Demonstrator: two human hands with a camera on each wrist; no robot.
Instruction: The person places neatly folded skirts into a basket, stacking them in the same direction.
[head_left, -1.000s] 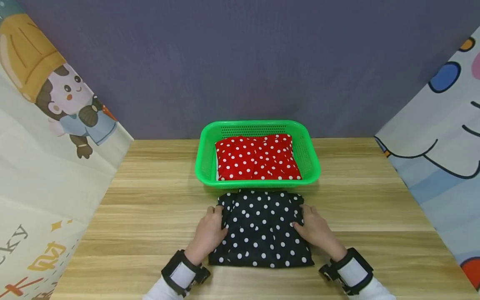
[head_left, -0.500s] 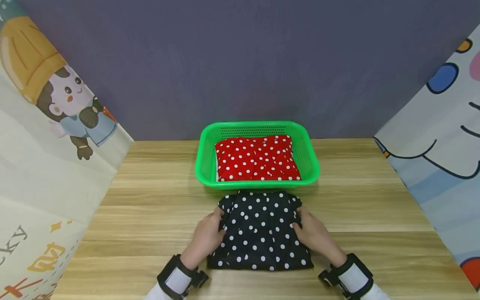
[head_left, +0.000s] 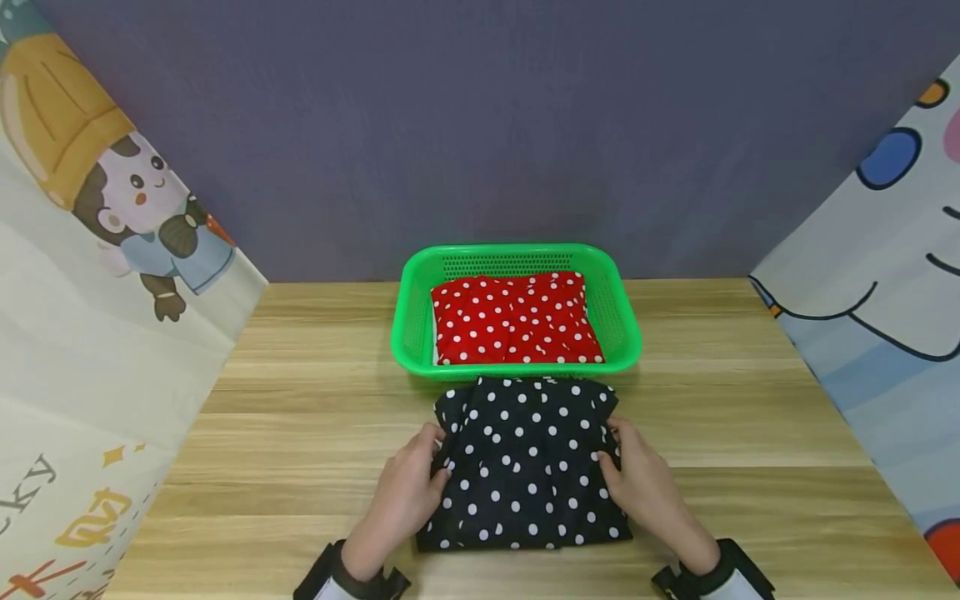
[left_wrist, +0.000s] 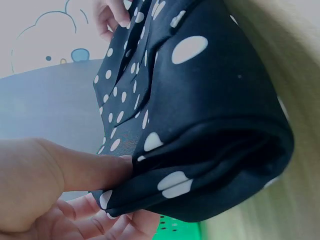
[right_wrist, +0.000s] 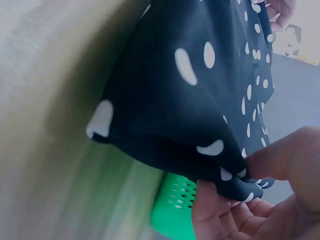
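A folded black cloth with white polka dots [head_left: 525, 467] lies in front of the basket, held at both sides. My left hand [head_left: 405, 483] pinches its left edge, thumb on top and fingers underneath, as the left wrist view shows with the thumb [left_wrist: 95, 167] pressed on the fabric. At the opposite side my right hand [head_left: 645, 483] pinches the right edge the same way, its thumb [right_wrist: 275, 160] over a gathered fold. Loose layers hang and bulge between the hands in both wrist views. The cloth's far edge overlaps the basket's front rim in the head view.
A green plastic basket [head_left: 405, 333] stands at the back of the wooden table [head_left: 315, 400], against a dark blue-grey wall [head_left: 480, 125]. Inside the basket lies a folded red cloth with white dots [head_left: 517, 321]. Printed cartoon panels flank the table on both sides.
Both hands have shifted a little nearer to me, the right one also outward. The black cloth looks larger and wider now, and its far edge reaches the basket's rim.
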